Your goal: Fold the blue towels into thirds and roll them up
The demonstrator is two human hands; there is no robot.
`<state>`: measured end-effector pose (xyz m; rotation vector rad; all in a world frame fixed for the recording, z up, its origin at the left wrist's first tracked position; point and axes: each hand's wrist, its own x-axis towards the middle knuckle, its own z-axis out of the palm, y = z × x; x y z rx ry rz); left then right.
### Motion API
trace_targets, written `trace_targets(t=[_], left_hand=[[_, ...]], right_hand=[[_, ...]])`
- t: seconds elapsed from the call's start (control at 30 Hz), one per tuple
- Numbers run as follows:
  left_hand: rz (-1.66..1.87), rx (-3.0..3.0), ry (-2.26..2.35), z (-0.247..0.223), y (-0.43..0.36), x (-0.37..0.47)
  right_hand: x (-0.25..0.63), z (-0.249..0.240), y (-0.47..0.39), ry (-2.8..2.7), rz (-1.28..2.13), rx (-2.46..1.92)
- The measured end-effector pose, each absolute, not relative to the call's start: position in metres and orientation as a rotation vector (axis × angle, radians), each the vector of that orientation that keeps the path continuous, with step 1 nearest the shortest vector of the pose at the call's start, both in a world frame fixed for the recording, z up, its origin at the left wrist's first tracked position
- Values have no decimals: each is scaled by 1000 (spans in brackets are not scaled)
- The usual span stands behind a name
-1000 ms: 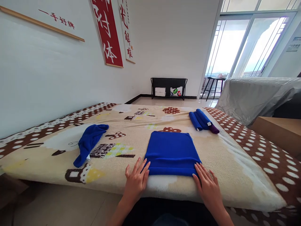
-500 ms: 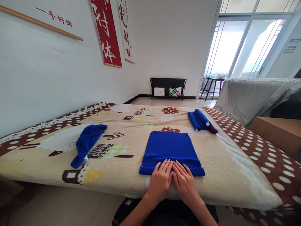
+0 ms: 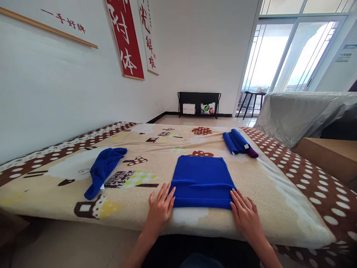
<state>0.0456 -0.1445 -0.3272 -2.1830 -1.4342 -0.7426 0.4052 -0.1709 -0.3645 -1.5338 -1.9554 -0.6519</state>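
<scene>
While I look down through the head camera, a blue cloth [image 3: 203,169] lies spread on the patterned blanket [image 3: 275,201], close to its near edge and straight in front of me. A thick band runs along the cloth's near side, rolled or folded, I can't tell which, with a crease just beyond it. My left hand [image 3: 160,208] rests at the band's left end, fingers extended and slightly parted; my right hand [image 3: 247,213] matches it at the right end, fingers also straight. Neither is closed around the fabric, though I can't tell whether either thumb reaches under it. Well off to my left, a crumpled blue cloth [image 3: 104,169] shows a white tag [image 3: 102,187]. Beyond the spread cloth, toward the right, blue rolls [image 3: 238,142] lie side by side, with a purple roll [image 3: 253,153] just beside them. Farther right stands a cardboard box [image 3: 329,149].
</scene>
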Motion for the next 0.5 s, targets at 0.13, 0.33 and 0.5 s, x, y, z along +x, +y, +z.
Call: trace_targets(t=[0.13,0.33,0.5], left_hand=[[-815,-2231,-1262,-321,-157,37],[-760,-2507,-1161,-317,-162,19],[-794,-2533,-1235,-319,-154,17]], right_hand=[[415,-368,-176,-1889,-712,-1437],[442,-371,-183,-2048,-584,-1293],[446,-365,-179,-2080,-483,-1337]])
